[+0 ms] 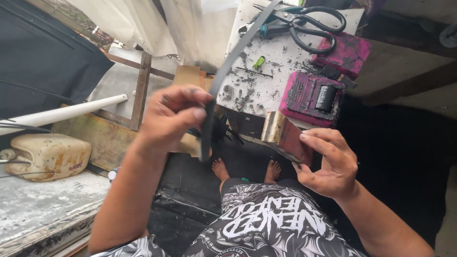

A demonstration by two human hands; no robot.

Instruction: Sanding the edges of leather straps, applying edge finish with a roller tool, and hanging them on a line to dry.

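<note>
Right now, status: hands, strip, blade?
Left hand pinching dark rubber strip, raised. Right hand gripping flat metal blade. Blade and strip apart, nothing between.

A worn white tabletop point(266, 90) stands ahead, strewn with dark scraps. Black scissors point(304, 24) lie at its far edge. Two pink-stained blocks point(312, 97) sit on its right side, and a small green piece point(259, 62) lies mid-table. Left of it run a white pipe point(62, 114) and a yellowed jug point(47, 154).

Gap between hands open — workbench point(266, 90) ahead.
</note>
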